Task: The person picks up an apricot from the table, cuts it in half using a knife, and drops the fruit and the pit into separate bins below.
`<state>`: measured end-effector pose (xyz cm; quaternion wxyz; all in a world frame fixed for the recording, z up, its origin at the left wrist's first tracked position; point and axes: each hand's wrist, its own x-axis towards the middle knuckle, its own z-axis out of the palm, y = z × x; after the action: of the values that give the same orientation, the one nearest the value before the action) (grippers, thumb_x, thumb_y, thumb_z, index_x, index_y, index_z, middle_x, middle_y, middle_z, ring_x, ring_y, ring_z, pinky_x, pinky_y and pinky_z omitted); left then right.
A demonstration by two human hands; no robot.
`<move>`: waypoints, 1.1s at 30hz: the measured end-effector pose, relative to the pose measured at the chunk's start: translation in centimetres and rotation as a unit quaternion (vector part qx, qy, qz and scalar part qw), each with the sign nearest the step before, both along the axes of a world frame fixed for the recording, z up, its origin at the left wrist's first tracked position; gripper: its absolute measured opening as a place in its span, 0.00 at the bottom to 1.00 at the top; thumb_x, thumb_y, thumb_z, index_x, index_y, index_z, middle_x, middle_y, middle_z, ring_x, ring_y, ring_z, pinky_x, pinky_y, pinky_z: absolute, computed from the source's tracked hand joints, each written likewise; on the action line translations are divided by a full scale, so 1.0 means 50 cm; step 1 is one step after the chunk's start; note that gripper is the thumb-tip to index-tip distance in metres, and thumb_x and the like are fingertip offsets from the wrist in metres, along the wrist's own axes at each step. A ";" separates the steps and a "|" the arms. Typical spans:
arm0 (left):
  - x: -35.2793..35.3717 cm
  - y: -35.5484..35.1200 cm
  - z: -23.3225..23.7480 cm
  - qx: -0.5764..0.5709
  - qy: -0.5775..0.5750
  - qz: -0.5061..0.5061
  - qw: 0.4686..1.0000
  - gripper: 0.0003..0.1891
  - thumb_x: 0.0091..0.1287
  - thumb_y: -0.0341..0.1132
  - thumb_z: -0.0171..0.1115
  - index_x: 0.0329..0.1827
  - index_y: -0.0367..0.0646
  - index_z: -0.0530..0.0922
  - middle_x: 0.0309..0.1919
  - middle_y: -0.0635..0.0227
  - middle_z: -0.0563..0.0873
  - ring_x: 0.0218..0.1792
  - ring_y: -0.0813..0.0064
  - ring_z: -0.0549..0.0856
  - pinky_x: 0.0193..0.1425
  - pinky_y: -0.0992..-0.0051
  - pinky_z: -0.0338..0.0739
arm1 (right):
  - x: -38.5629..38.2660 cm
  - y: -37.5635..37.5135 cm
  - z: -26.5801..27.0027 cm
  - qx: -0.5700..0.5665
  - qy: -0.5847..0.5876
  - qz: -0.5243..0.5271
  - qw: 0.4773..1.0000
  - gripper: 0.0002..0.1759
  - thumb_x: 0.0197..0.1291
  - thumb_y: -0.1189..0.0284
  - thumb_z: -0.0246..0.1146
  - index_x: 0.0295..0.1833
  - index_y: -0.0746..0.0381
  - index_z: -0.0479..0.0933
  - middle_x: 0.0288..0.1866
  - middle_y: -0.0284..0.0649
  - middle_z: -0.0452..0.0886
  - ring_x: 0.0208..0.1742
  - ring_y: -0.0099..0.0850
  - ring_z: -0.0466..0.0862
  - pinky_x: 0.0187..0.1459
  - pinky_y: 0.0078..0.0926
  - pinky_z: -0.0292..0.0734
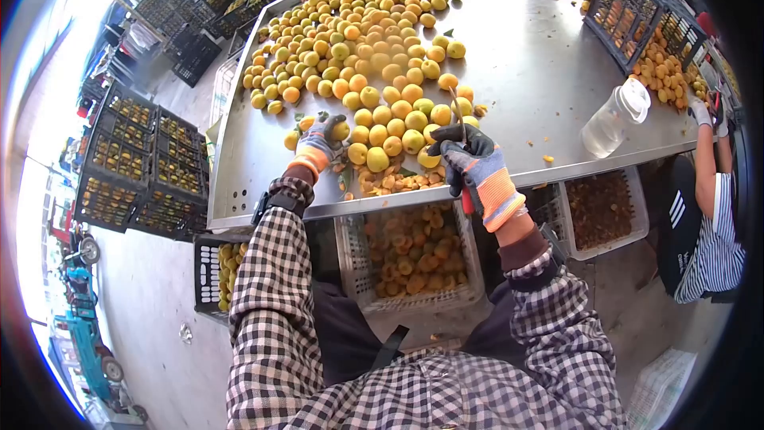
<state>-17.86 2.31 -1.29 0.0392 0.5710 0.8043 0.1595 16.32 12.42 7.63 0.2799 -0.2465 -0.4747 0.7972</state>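
My left hand [320, 143], in a grey and orange glove, is closed on a yellow-orange apricot [341, 130] just above the metal table. My right hand [476, 166], gloved alike, grips a red-handled tool with a thin metal tip [457, 103]. That tip points away from me; the glove hides most of the tool, so its exact kind cannot be made out. Between and beyond my hands lies a large spread of whole apricots [382, 115]. Halved apricot pieces [398, 181] are gathered at the table's near edge, between my hands.
Below the table edge stands a white crate of apricot pieces [469, 271], beside a crate of brown bits [598, 207]. A plastic bottle [609, 123] and a black crate [625, 12] are at the right. A co-worker's gloved hand [700, 111] is beyond. Stacked fruit crates [143, 159] stand left.
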 end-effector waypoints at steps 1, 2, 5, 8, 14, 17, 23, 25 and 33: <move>-0.009 -0.016 -0.010 0.097 -0.018 -0.032 0.995 0.27 0.53 0.29 0.65 0.59 0.50 0.73 0.49 0.58 0.80 0.53 0.57 0.78 0.60 0.65 0.73 | -0.001 -0.002 0.002 0.001 -0.004 0.002 1.000 0.09 0.63 0.79 0.56 0.49 0.65 0.75 0.35 0.41 0.83 0.13 0.19 0.71 0.12 0.16 0.66; -0.019 -0.020 -0.018 0.204 0.017 -0.086 0.975 0.26 0.54 0.28 0.63 0.59 0.49 0.73 0.46 0.62 0.82 0.39 0.63 0.83 0.46 0.69 0.79 | 0.000 -0.004 0.003 0.008 -0.002 0.001 1.000 0.09 0.63 0.79 0.57 0.49 0.65 0.75 0.35 0.41 0.84 0.13 0.19 0.72 0.12 0.16 0.66; 0.027 -0.086 0.069 0.200 -0.524 0.084 0.823 0.26 0.56 0.24 0.58 0.61 0.47 0.72 0.46 0.66 0.82 0.34 0.74 0.84 0.24 0.80 0.76 | -0.003 -0.002 -0.005 0.006 -0.014 -0.005 1.000 0.09 0.63 0.79 0.57 0.49 0.65 0.76 0.34 0.41 0.84 0.13 0.18 0.72 0.12 0.16 0.66; 0.079 -0.151 0.126 0.259 -0.607 0.104 0.744 0.23 0.66 0.35 0.57 0.65 0.50 0.69 0.46 0.70 0.83 0.34 0.79 0.85 0.20 0.84 0.73 | -0.005 -0.006 -0.004 0.018 0.001 -0.010 1.000 0.09 0.64 0.78 0.57 0.48 0.64 0.77 0.33 0.39 0.84 0.13 0.18 0.72 0.13 0.15 0.66; 0.100 -0.306 0.169 0.316 -0.622 0.141 0.703 0.20 0.69 0.43 0.56 0.61 0.46 0.70 0.47 0.65 0.84 0.36 0.80 0.84 0.21 0.87 0.73 | -0.007 -0.022 -0.002 0.028 0.009 -0.001 1.000 0.11 0.65 0.76 0.57 0.51 0.66 0.76 0.35 0.42 0.84 0.15 0.17 0.72 0.14 0.13 0.67; 0.080 -0.415 0.154 0.338 -0.628 0.177 0.678 0.19 0.69 0.43 0.56 0.59 0.45 0.72 0.47 0.65 0.84 0.36 0.80 0.84 0.20 0.86 0.72 | -0.008 -0.017 -0.014 0.036 0.011 0.006 0.999 0.10 0.66 0.75 0.57 0.51 0.64 0.76 0.35 0.41 0.84 0.14 0.19 0.71 0.13 0.17 0.66; 0.042 -0.662 0.123 0.392 -0.551 0.355 0.645 0.17 0.69 0.47 0.56 0.54 0.46 0.77 0.46 0.68 0.85 0.37 0.77 0.83 0.28 0.83 0.75 | 0.000 -0.033 0.006 0.048 0.003 -0.009 0.999 0.10 0.64 0.77 0.58 0.50 0.64 0.77 0.34 0.39 0.84 0.16 0.18 0.71 0.15 0.16 0.66; -0.045 -0.780 0.060 0.376 -0.652 0.276 0.598 0.17 0.69 0.47 0.56 0.53 0.46 0.77 0.46 0.66 0.84 0.42 0.74 0.83 0.34 0.80 0.78 | 0.004 -0.017 -0.013 0.047 0.019 -0.005 0.999 0.10 0.63 0.77 0.59 0.50 0.64 0.77 0.34 0.39 0.83 0.16 0.18 0.71 0.16 0.17 0.66; 0.016 -0.721 0.203 0.290 -0.577 0.483 0.592 0.17 0.66 0.45 0.55 0.52 0.46 0.78 0.39 0.68 0.86 0.39 0.74 0.84 0.38 0.69 0.78 | 0.015 0.007 -0.009 0.023 0.010 -0.040 0.999 0.09 0.64 0.77 0.58 0.49 0.64 0.78 0.34 0.40 0.84 0.14 0.19 0.72 0.14 0.17 0.67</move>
<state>-17.08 -33.71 8.87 0.2445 -0.1310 0.6825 0.6762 17.05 12.79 7.17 0.3217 -0.2510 -0.4801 0.7765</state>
